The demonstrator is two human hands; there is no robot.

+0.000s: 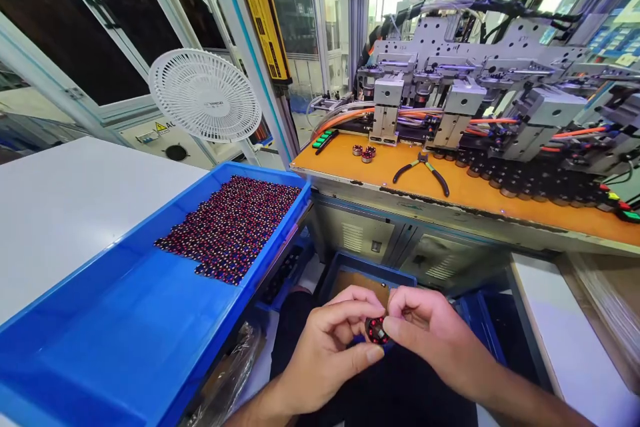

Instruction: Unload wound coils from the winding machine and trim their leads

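My left hand (334, 341) holds a small round black part with red dots around its rim (375, 330), its edge between the thumb and fingers. From the other side, my right hand (440, 333) touches the same part, its thumb over the right edge and its fingers curled in. The right fingertips are partly hidden, so anything tiny between them does not show. Both hands are above my lap, in front of a blue bin (407, 277) low down under the bench.
On the left, a blue tray (125, 320) carries tightly packed small black parts with red dots. Cutting pliers (423, 161) and a few round parts (367, 155) lie on the orange bench (325, 163), before a machine (450, 113). A white fan (205, 97) stands behind the tray.
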